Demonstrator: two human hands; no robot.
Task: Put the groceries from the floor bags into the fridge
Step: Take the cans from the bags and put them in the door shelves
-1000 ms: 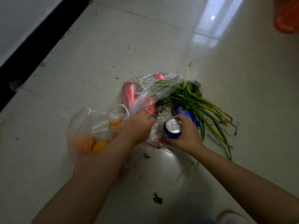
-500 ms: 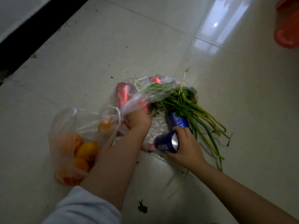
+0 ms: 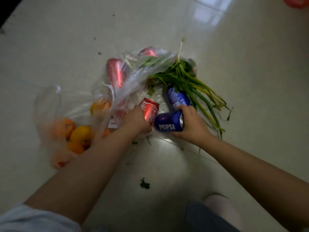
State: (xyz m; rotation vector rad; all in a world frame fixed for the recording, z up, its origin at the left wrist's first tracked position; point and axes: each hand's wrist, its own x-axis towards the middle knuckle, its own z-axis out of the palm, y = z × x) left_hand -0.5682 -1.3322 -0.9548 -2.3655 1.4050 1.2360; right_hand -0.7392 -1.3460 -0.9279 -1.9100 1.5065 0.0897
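A clear plastic bag (image 3: 143, 71) lies open on the tiled floor with red cola cans (image 3: 116, 73) inside. My left hand (image 3: 135, 121) grips a red Coke can (image 3: 149, 109) at the bag's mouth. My right hand (image 3: 192, 122) holds a blue Pepsi can (image 3: 168, 122) on its side, touching the red can. A second blue can (image 3: 178, 97) lies just beyond, under a bunch of green onions and herbs (image 3: 192, 84). To the left, another clear bag (image 3: 48, 106) holds oranges (image 3: 80, 133).
Bits of green leaf (image 3: 144, 184) are scattered on the pale floor tiles. A red plastic object (image 3: 296, 2) shows at the top right corner. A dark strip (image 3: 6, 12) runs along the top left. My shoe and trouser leg (image 3: 215, 213) are at the bottom.
My left hand has pulled a red Coke can out of the bag toward me. My right hand turned the Pepsi can onto its side and brought it against the red can.
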